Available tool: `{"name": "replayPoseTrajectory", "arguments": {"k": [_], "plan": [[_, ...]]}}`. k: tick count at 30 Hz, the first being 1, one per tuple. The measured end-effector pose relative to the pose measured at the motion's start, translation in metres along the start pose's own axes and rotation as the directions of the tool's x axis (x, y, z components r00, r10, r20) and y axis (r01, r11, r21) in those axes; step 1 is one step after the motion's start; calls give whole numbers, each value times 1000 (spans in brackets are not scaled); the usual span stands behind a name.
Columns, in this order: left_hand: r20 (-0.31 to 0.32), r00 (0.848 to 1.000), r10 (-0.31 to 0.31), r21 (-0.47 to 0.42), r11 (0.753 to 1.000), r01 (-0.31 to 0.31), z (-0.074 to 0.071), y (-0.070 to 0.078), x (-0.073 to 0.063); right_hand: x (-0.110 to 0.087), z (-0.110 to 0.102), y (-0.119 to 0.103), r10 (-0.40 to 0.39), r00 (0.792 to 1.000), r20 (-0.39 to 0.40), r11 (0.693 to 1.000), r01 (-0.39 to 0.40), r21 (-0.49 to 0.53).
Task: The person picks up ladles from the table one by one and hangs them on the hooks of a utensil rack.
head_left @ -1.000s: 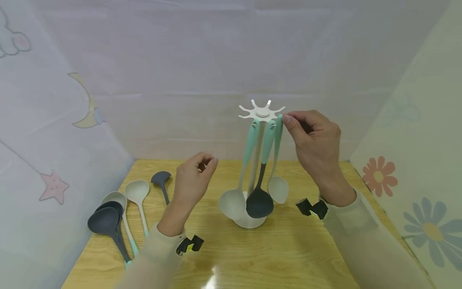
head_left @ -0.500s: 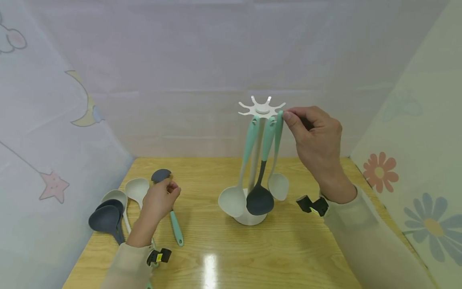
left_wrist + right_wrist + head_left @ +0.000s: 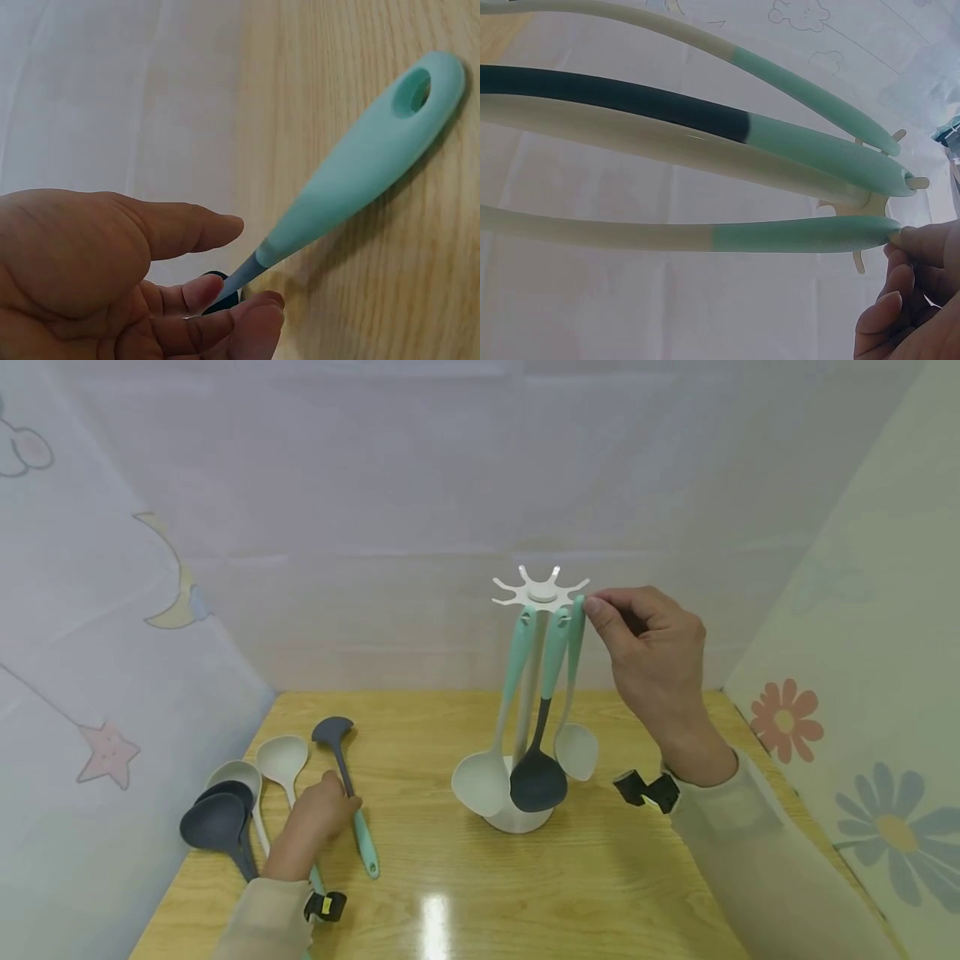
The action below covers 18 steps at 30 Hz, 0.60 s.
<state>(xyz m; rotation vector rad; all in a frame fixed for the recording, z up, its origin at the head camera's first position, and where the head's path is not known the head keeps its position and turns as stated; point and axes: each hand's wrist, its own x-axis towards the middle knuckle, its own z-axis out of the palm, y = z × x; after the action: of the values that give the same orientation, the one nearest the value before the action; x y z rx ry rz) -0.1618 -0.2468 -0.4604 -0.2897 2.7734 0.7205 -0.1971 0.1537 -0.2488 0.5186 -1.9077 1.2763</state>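
My left hand (image 3: 322, 810) is at the neck of a dark grey utensil with a half-round head (image 3: 333, 728) and a mint handle (image 3: 367, 157), which lies on the table. In the left wrist view its thumb and fingers are spread apart, with the neck between them. My right hand (image 3: 656, 652) pinches the top of the mint handle (image 3: 802, 234) of a white spoon (image 3: 577, 752) at the white rack (image 3: 542, 593). On neighbouring hooks hang a white ladle (image 3: 480, 783) and a dark grey ladle (image 3: 538, 781).
Left of my left hand lie a white spoon-like utensil (image 3: 282, 762), another white utensil (image 3: 238, 772) and two dark ladles, the front one (image 3: 213, 822) overlapping the other. The rack's round base (image 3: 517, 821) stands on the wooden table (image 3: 450, 877). Printed cloth walls enclose the table.
My left hand has moved left and down from mid-table to the dark utensil's neck. The right hand keeps its pinch at the rack.
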Motion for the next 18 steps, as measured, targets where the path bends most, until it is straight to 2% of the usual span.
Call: {"name": "replayPoseTrajectory", "arguments": {"k": [10,18], "plan": [[-5,1000,5,-27,1000,-5,9,-6,7,-1,0,-1,-10,1000,-6,1000,10,6],[-15,1000,26,-129,991,-27,13,-10,11,-1,0,0,-10,1000,-1,1000,10,-1]]}}
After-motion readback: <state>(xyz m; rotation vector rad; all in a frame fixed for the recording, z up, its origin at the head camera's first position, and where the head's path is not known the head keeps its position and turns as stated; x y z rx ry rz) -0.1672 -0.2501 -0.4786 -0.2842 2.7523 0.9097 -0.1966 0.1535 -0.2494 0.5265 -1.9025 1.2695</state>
